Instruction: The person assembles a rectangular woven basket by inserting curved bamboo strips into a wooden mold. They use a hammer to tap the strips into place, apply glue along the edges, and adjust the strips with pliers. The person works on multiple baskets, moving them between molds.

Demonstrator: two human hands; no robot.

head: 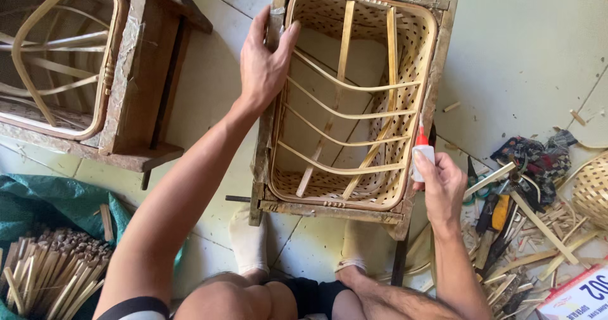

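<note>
Bamboo basket [354, 105], woven with open lattice walls and crossed by curved and straight slats, sits inside a worn wooden frame [443, 54] on the pale floor [525, 48], directly ahead of your knees. Your left hand [265, 63] lies flat on the frame's left rail near the far corner, fingers spread and pressing down, thumb hooked over the basket rim; it grips nothing. Your right hand [443, 187] is closed around a small white glue bottle [422, 155] with a red nozzle, tip pointing up and touching the basket's right rim. Your socked feet rest just under the frame's near edge. To the left stands a second wooden frame [145, 73] with another basket [57, 54] in it. At lower left, a bundle of cut bamboo sticks [50, 269] lies on a green sheet [57, 200]. At right, scattered bamboo offcuts [544, 231], hand tools and a patterned cloth [538, 155] lie on the floor.
</note>
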